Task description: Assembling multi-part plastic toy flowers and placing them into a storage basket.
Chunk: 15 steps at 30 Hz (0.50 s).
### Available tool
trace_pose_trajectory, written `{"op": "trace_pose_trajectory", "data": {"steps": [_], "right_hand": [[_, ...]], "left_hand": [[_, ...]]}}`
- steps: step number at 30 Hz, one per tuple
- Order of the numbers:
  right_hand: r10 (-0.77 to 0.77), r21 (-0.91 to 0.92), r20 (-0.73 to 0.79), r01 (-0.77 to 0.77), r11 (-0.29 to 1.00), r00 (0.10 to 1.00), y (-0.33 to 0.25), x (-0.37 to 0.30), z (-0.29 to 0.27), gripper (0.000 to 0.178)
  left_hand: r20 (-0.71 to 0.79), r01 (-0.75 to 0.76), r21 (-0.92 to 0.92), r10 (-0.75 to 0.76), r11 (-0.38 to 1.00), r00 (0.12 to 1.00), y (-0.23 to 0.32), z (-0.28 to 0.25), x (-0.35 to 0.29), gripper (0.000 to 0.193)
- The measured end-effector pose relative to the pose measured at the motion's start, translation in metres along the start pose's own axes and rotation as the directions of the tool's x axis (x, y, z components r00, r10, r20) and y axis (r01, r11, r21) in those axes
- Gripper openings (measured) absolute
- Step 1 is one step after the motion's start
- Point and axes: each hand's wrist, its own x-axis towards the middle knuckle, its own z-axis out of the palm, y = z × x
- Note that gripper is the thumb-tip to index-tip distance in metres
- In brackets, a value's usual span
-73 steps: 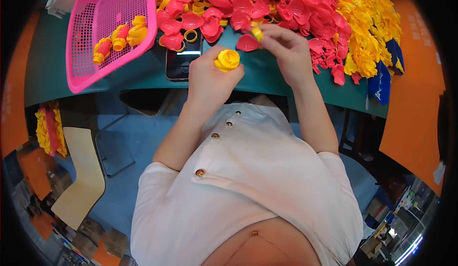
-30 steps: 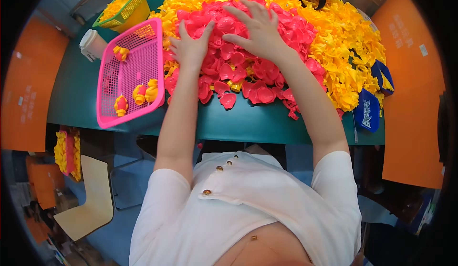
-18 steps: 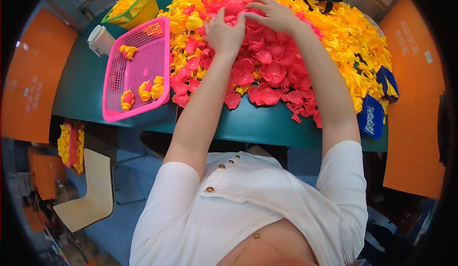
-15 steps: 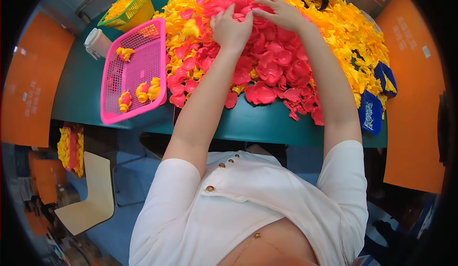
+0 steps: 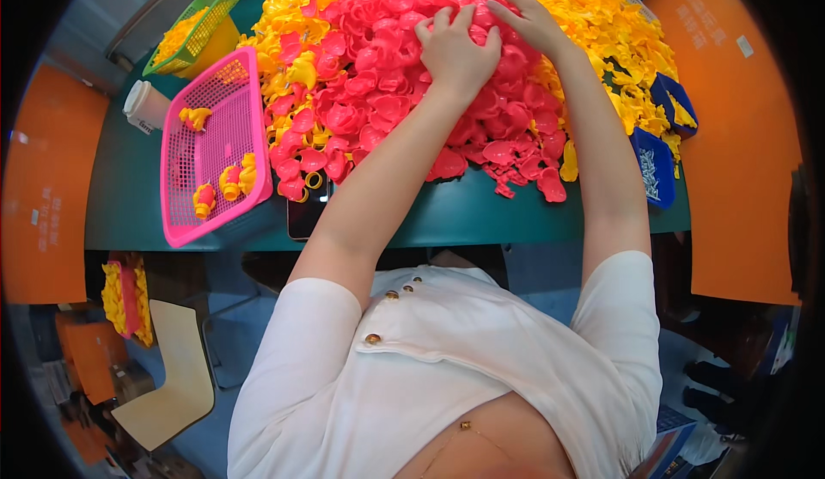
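A large heap of glossy pink, cup-like plastic pieces [image 5: 369,84] lies in front of me, ringed by yellow plastic pieces [image 5: 640,92]. My left hand [image 5: 457,56] rests on the upper part of the pink heap, fingers spread and slightly bent. Beside it on the right, my right hand [image 5: 534,25] reaches over the same pieces with its fingers apart. Neither hand visibly grips a piece; what lies under the fingertips is partly hidden.
On the left stands a pink basket [image 5: 262,148] with several yellow-and-pink figures, near a white cup [image 5: 144,105] and a green basket [image 5: 225,0]. At right, a blue tray [image 5: 660,170] holds small metal screws. A dark phone [image 5: 302,213] lies at the table's front edge.
My left hand has moved right and slightly down, and the right hand shifted a little right. The view has shifted, and more of the pink heap's left side shows.
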Motion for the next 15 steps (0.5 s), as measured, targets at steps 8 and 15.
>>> {"op": "trace_pose_trajectory", "data": {"steps": [8,15], "right_hand": [[0.138,-0.065,-0.098,-0.145,0.987,0.986,0.014,0.003,-0.009,0.046],[-0.053,-0.113,0.067,0.06,0.992,0.996,-0.034,0.135,0.043,0.047]], "left_hand": [[0.548,-0.119,-0.008,0.104,0.993,0.83,-0.008,-0.037,0.033,0.097],[0.328,0.081,0.241,-0.159,0.967,0.931,-0.118,-0.18,0.172,0.057]]}}
